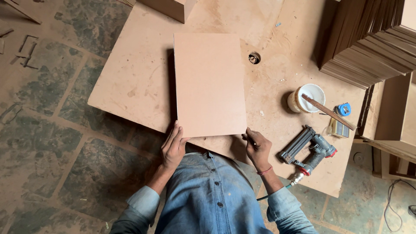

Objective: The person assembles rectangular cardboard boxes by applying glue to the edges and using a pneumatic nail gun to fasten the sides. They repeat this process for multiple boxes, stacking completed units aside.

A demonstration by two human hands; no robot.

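Observation:
A tan rectangular board (209,84) stands up off the large fibreboard worktop (138,82), with its near edge toward me. My left hand (173,147) grips the board's near left corner, fingers laid along the edge. My right hand (256,147) holds the near right corner, fingers curled at the board's edge. Both sleeves are blue denim.
A grey nail gun (308,151) with an air hose lies right of my right hand. A white glue tub (307,98) with a wooden stick, a blue tape measure (343,109) and a tall stack of cut panels (368,39) sit at the right. Scraps litter the stone floor (43,143) at left.

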